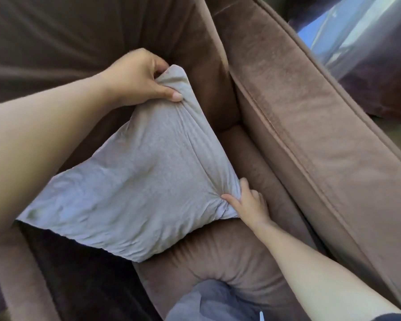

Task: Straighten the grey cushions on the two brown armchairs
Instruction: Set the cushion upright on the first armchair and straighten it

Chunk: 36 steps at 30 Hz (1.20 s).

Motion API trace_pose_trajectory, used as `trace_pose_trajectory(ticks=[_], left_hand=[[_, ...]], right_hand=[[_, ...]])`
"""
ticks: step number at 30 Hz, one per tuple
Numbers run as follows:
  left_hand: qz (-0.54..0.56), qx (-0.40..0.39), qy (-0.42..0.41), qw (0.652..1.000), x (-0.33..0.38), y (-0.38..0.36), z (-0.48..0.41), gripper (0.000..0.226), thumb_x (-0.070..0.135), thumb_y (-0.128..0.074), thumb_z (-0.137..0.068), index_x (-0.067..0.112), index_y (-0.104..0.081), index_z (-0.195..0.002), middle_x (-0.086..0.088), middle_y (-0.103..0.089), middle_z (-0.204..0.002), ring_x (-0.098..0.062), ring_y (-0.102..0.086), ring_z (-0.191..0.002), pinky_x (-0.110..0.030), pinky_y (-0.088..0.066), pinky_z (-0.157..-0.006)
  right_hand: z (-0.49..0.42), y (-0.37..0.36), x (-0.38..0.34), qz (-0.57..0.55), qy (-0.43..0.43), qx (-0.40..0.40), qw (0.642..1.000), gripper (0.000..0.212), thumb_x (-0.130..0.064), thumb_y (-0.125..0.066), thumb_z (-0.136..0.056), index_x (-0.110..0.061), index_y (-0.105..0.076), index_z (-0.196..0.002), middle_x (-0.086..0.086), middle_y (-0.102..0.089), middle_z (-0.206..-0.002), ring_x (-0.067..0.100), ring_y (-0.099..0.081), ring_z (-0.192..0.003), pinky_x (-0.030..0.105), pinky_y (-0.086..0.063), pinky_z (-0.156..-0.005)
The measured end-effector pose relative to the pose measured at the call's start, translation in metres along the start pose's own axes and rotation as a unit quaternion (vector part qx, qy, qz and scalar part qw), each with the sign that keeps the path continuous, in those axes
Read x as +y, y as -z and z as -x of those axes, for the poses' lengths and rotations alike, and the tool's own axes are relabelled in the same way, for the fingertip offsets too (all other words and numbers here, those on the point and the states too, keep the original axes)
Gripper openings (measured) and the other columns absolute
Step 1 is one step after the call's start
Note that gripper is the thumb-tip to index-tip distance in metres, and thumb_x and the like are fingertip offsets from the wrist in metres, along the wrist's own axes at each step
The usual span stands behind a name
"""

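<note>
A grey cushion [134, 181] lies tilted inside a brown armchair [299, 140], leaning against the dark backrest. My left hand [137, 77] pinches its upper corner, fingers closed on bunched fabric. My right hand [248, 202] grips the lower right corner, close to the padded armrest. The fabric is creased between the two held corners. The cushion's far left edge is partly hidden behind my left forearm.
The armchair's brown seat cushion [218, 260] bulges below the grey cushion. A thick padded armrest runs along the right. My knee in grey-blue cloth [208, 302] presses on the seat's front. A glossy dark surface [361, 38] reflecting light shows at the top right.
</note>
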<state>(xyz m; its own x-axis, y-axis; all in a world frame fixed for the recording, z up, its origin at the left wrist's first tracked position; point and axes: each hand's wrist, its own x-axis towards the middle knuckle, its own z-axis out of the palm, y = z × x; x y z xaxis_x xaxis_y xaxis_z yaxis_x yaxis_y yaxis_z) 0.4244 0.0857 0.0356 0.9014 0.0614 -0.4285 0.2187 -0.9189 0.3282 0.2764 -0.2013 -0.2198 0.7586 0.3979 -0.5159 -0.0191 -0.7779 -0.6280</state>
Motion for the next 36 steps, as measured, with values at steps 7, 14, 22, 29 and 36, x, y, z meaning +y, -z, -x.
trace_pose_trajectory(ticks=[7,14,22,29,36], left_hand=[[0.003,-0.003,-0.015,1.0,-0.006,-0.001,-0.007,0.036,0.048,-0.08,-0.076,0.013,-0.076,-0.086,-0.011,-0.074,-0.077,-0.028,-0.069,-0.076,-0.05,-0.055,-0.073],[0.014,0.003,-0.005,1.0,-0.014,-0.003,-0.015,0.053,0.05,-0.083,-0.071,0.0,-0.067,-0.077,-0.025,-0.065,-0.074,-0.019,-0.049,-0.057,-0.035,-0.037,-0.054],[0.024,0.005,-0.007,1.0,-0.017,-0.003,-0.018,0.05,0.049,-0.085,-0.069,0.003,-0.067,-0.072,-0.02,-0.064,-0.067,-0.014,-0.046,-0.052,-0.028,-0.033,-0.048],[0.031,0.003,-0.002,1.0,-0.018,-0.006,-0.02,0.045,0.048,-0.085,-0.069,0.006,-0.069,-0.072,-0.015,-0.064,-0.065,-0.013,-0.05,-0.054,-0.031,-0.037,-0.052],[0.032,0.007,-0.003,0.999,-0.019,-0.007,-0.02,0.041,0.05,-0.085,-0.069,0.011,-0.07,-0.071,-0.007,-0.062,-0.06,-0.005,-0.048,-0.049,-0.029,-0.037,-0.051]], right_hand=[[-0.028,0.033,-0.011,-0.033,0.028,-0.127,0.991,0.058,-0.059,-0.069,-0.08,-0.019,-0.045,-0.114,0.005,-0.061,-0.116,0.03,-0.06,-0.11,0.041,-0.05,-0.086],[-0.057,0.096,-0.08,-0.291,0.063,-0.118,0.947,0.102,-0.048,-0.085,-0.068,-0.03,-0.029,-0.151,-0.022,-0.05,-0.131,-0.008,-0.048,-0.122,0.02,-0.038,-0.103],[-0.084,0.106,-0.138,-0.276,0.072,-0.118,0.951,0.075,-0.065,-0.083,-0.057,-0.03,-0.052,-0.116,-0.012,-0.064,-0.116,0.0,-0.063,-0.103,0.029,-0.052,-0.088],[-0.058,0.061,-0.062,-0.188,0.021,-0.205,0.96,0.093,-0.05,-0.087,-0.064,-0.028,-0.039,-0.141,-0.012,-0.053,-0.136,0.005,-0.051,-0.125,0.037,-0.043,-0.107],[-0.037,0.058,-0.019,-0.075,-0.002,-0.249,0.966,0.08,-0.036,-0.085,-0.071,-0.019,-0.045,-0.138,-0.002,-0.057,-0.135,0.016,-0.053,-0.124,0.04,-0.043,-0.106]])
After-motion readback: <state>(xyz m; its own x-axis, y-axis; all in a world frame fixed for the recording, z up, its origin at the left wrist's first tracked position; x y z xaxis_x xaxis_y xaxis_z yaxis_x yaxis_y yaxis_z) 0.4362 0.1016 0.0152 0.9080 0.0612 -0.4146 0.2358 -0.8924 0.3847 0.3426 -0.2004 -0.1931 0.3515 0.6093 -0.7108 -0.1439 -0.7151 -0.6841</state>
